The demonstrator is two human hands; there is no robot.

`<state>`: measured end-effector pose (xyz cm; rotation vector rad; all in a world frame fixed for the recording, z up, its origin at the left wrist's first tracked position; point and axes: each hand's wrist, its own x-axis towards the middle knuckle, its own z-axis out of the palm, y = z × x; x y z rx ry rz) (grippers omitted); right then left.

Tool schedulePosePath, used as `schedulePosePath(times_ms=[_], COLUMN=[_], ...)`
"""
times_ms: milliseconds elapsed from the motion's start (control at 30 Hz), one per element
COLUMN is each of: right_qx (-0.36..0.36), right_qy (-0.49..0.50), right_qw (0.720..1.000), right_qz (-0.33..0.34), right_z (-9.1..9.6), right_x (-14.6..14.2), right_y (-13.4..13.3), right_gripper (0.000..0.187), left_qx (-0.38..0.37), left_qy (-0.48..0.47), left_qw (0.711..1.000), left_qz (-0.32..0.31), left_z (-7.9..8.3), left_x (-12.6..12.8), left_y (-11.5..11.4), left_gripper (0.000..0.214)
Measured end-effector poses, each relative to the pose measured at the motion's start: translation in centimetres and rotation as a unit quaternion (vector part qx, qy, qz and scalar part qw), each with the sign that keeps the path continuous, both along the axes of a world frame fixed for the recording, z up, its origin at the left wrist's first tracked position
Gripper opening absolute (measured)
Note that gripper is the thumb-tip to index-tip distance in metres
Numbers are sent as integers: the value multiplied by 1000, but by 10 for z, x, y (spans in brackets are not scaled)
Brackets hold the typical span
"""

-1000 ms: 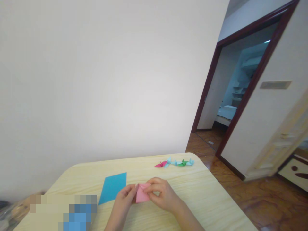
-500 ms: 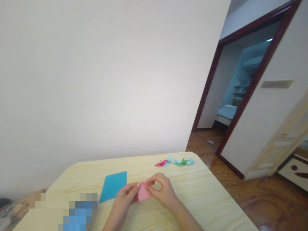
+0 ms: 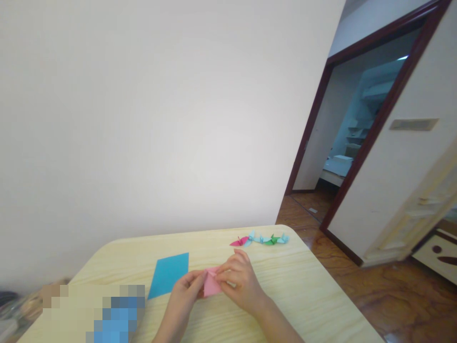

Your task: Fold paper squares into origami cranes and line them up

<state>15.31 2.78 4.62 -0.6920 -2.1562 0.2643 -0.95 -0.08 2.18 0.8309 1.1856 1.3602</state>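
Between my two hands is a piece of pink origami paper, folded small and held just over the table. My left hand pinches its left edge, with the thumb on top. At the upper right part of the paper, my right hand pinches a flap between thumb and index finger, its other fingers lifted. A flat blue sheet of paper lies beyond my left hand. Toward the far right edge sits a row of several small folded paper cranes in red, light blue and green.
The pale wooden table stands against a white wall. A blurred-out patch covers its near left corner. To the right are a wood floor and a doorway with a dark red frame.
My right hand's fingers have drawn closer together over the pink paper, and a flap on it now shows a slanted fold. The left hand keeps its pinch.
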Motion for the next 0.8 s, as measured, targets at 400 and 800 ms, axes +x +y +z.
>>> schedulePosePath(times_ms=[400, 800], right_qx=[37, 13], right_qy=[-77, -72], right_qw=[996, 997], right_qz=[26, 37], right_z=[4, 6], right_x=[5, 5], right_y=[-1, -2], right_gripper=[24, 27], left_qx=[-28, -23], left_qy=[-41, -21], left_qw=[999, 1000], left_qz=[-13, -3], left_z=[0, -1], left_x=[1, -1], left_y=[-1, 0], left_gripper=[32, 34])
